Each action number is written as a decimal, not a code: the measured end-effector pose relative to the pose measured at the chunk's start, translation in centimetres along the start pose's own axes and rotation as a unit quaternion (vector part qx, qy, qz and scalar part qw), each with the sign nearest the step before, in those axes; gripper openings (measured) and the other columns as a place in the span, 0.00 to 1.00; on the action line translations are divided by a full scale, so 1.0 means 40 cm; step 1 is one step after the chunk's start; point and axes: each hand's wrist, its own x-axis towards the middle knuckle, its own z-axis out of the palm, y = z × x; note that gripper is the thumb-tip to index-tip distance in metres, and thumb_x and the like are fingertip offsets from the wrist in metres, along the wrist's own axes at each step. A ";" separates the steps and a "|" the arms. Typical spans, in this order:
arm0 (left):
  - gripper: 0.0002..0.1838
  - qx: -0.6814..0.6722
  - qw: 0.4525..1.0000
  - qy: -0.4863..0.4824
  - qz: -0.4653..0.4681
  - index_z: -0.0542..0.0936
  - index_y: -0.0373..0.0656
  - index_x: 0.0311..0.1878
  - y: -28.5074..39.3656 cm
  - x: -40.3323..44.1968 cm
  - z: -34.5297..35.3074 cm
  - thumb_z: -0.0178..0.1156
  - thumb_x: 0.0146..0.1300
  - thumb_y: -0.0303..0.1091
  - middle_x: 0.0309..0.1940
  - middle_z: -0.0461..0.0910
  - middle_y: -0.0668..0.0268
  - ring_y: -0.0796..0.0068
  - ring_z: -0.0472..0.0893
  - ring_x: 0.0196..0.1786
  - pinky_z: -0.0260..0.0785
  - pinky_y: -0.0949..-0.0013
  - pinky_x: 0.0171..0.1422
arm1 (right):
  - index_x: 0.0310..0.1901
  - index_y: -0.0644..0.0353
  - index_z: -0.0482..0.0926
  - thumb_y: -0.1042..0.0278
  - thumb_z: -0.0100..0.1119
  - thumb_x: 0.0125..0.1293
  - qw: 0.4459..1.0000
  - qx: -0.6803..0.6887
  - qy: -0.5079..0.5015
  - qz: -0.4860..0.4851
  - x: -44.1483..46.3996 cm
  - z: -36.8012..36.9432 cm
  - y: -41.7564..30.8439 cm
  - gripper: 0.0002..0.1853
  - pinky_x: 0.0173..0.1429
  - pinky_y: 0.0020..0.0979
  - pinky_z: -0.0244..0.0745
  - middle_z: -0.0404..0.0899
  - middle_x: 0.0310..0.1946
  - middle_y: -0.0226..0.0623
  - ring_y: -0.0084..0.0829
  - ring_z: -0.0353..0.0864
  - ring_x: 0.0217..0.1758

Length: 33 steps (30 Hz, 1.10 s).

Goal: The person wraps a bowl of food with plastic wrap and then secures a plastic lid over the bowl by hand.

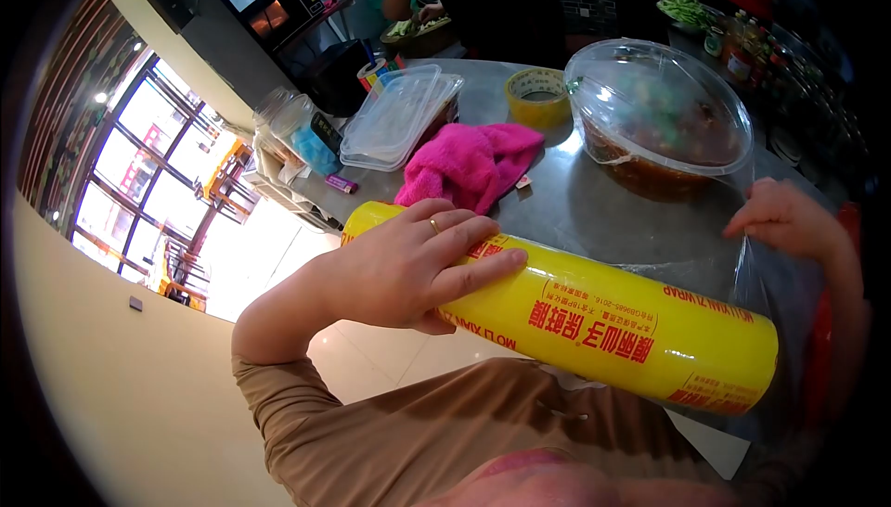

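Observation:
A long yellow roll of cling wrap (594,321) with red lettering lies across the near edge of the metal table. Wrapped over its left part is my left hand (418,261), with a ring on one finger. On the right, my right hand (780,219) has its fingers bent together at a sheet of clear film (747,266) that hangs by the roll's right end. Beyond the roll stands a round bowl of reddish-brown food (650,173) under a clear, domed lid (664,103).
A pink cloth (469,164), clear plastic containers (394,122), a tape roll (538,99), jars (311,131) and a purple object (342,184) are on the metal table (603,219). Behind it, a person in dark clothing (473,6) handles food. Bottles (740,57) stand at the back right.

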 end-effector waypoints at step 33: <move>0.49 -0.246 0.953 -0.178 0.010 0.59 0.43 0.71 0.088 0.483 0.033 0.55 0.56 0.71 0.58 0.72 0.47 0.52 0.73 0.61 0.65 0.59 0.65 | 0.41 0.54 0.83 0.67 0.56 0.64 0.992 -0.080 0.000 -0.102 0.029 0.077 0.051 0.08 0.74 0.45 0.53 0.84 0.42 0.33 0.35 0.78 0.54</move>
